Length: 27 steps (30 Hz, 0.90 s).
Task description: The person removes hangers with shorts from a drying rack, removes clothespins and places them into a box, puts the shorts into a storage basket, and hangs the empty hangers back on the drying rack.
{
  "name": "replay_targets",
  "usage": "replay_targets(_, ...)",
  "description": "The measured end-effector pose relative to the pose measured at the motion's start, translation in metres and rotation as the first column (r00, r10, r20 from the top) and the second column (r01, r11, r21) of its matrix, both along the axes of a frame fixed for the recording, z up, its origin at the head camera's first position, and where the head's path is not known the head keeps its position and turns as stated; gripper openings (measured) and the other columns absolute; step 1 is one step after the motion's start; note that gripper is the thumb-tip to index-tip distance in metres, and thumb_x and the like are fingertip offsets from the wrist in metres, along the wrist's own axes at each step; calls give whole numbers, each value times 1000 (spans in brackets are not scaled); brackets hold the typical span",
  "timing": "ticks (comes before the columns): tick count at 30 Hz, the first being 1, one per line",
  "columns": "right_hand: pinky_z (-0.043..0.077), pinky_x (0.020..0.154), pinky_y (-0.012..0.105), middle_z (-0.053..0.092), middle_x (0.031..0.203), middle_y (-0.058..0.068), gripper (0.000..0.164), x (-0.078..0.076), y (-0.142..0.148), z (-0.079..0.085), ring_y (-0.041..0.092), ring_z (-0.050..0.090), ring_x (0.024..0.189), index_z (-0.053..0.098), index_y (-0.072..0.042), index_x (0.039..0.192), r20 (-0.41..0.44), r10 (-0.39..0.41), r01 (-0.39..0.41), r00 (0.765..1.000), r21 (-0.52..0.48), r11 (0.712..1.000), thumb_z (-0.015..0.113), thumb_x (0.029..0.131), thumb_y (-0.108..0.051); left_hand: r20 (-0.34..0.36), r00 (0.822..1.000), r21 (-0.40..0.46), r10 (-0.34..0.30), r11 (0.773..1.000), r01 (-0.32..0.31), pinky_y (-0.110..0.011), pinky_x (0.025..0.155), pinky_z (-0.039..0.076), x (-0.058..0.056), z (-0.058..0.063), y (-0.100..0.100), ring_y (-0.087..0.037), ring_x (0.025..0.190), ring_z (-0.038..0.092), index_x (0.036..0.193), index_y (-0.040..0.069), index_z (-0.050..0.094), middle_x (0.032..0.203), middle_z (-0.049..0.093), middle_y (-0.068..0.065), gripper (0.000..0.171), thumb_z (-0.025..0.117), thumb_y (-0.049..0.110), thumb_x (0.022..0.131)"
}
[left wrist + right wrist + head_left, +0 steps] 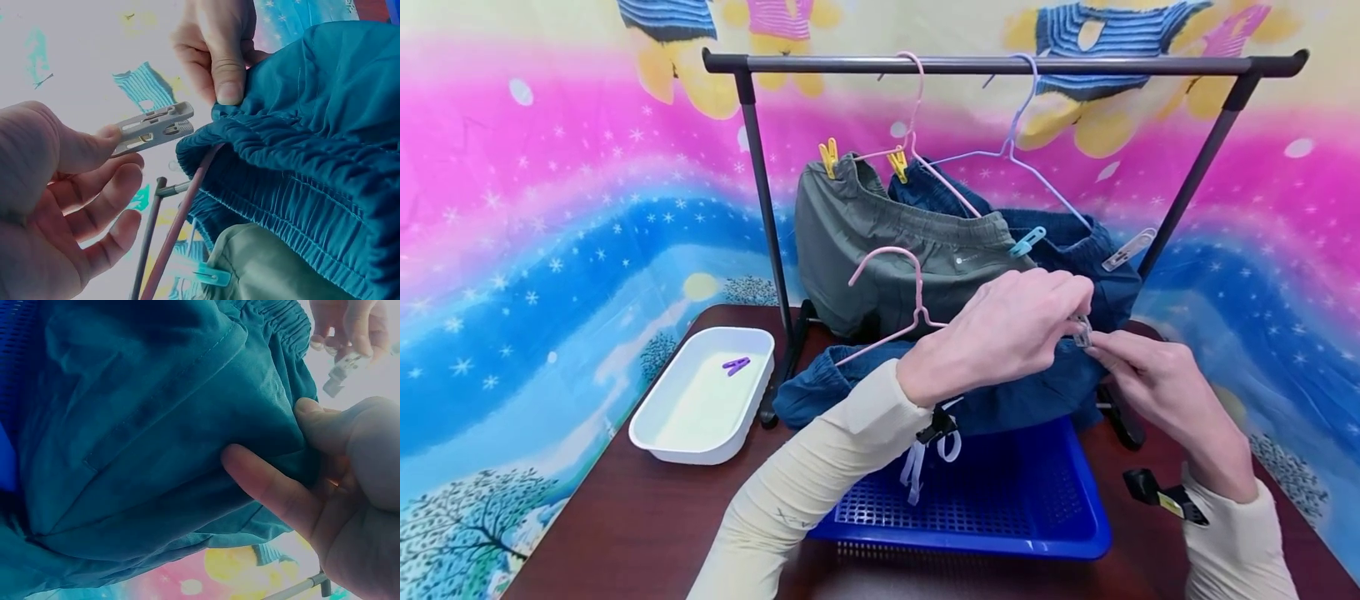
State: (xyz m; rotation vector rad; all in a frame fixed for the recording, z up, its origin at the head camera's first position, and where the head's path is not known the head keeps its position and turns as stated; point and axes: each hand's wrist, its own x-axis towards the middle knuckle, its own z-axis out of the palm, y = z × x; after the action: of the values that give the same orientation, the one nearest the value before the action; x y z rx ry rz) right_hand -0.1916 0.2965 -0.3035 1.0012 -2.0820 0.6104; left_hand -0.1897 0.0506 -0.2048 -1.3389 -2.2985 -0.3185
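Pinched between my left hand's (1007, 325) thumb and fingers is a clear clothespin (153, 128). Its tips are at the waistband corner of a pair of dark blue shorts (337, 94); whether they touch the cloth I cannot tell. My right hand (1165, 383) pinches that same corner; in the left wrist view its thumb presses on the fabric. A pink hanger (919, 292) runs inside the waistband, its hook upright. White drawstrings (913, 467) hang from the shorts over a blue basket (1093, 533).
Behind stands a dark metal rack (1075, 65) carrying grey-green shorts (880, 242) and other blue shorts (1075, 229) on hangers, fastened with yellow, teal and clear clothespins. To the left, a white tray (707, 454) holds a purple clothespin (736, 365). A patterned cloth hangs behind.
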Motion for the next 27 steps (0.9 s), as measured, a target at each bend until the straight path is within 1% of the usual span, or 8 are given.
replay_targets(4, 35, 55, 15, 65, 77, 3, 40, 1, 2, 1, -5, 39, 62, 73, 0, 104, -3, -8, 8, 1000, -5, 1000, 53, 100, -35, 22, 1000, 39, 2, 999, -3, -14, 82, 48, 6, 5, -6, -5, 96, 60, 114, 14, 61, 110, 65, 5, 17, 56, 23, 100)
replay_targets(7, 36, 57, 16, 66, 78, 4, 42, 0, 2, 3, -6, 41, 62, 73, 0, 104, -8, -4, 4, 1000, -16, 1000, 52, 100, -36, 49, 999, 70, -8, 998, 5, -14, 90, 47, 9, 9, -13, -6, 103, 60, 121, 11, 59, 117, 64, 2, 24, 56, 23, 100)
replay_targets(9, 35, 58, 15, 64, 76, 5, 46, 0, 2, 3, -7, 41, 63, 73, 1, 104, -11, -2, 2, 1000, -24, 1000, 50, 101, -39, 68, 997, 78, -20, 997, 14, -14, 94, 45, 11, 11, -18, -6, 106, 59, 126, 10, 57, 120, 64, 2, 29, 56, 24, 100)
replay_targets(13, 34, 59, 13, 63, 75, 3, 47, -1, 3, 1, -6, 40, 64, 73, 1, 105, -7, 4, -5, 1000, -35, 999, 50, 100, -39, 110, 993, 91, -44, 995, 34, -15, 96, 44, 15, 14, -28, -6, 106, 58, 130, 10, 56, 117, 64, 2, 34, 57, 25, 100)
replay_targets(15, 34, 59, 13, 64, 76, 3, 43, -1, 3, 1, -5, 41, 64, 73, 1, 106, -3, 9, -9, 1000, -33, 999, 52, 100, -36, 132, 990, 100, -56, 994, 42, -14, 96, 43, 17, 14, -33, -6, 106, 58, 131, 10, 56, 116, 64, 2, 35, 57, 26, 100)
replay_targets(18, 34, 59, 14, 64, 76, 1, 41, 0, 3, 1, -6, 39, 64, 73, 0, 107, 6, -1, 2, 1000, -19, 1000, 52, 100, -35, 156, 985, 130, -80, 990, 60, -13, 95, 44, 22, 12, -39, -7, 106, 58, 131, 11, 56, 116, 64, 1, 37, 60, 26, 98)
replay_targets(21, 35, 60, 15, 65, 78, 1, 38, 1, 3, 2, -7, 41, 65, 73, -1, 107, 5, -11, 11, 1000, -8, 1000, 54, 100, -33, 156, 982, 170, -109, 982, 82, -13, 96, 43, 26, 9, -45, -7, 108, 58, 130, 10, 57, 116, 65, 0, 38, 63, 26, 96)
replay_targets(27, 36, 61, 13, 68, 81, 3, 26, 1, 3, 4, -8, 43, 67, 74, -3, 108, 9, -7, 7, 1000, -3, 1000, 59, 99, -22, 147, 974, 272, -171, 954, 126, -12, 98, 43, 35, 4, -59, -8, 109, 61, 129, 7, 58, 118, 66, -2, 38, 65, 22, 95)
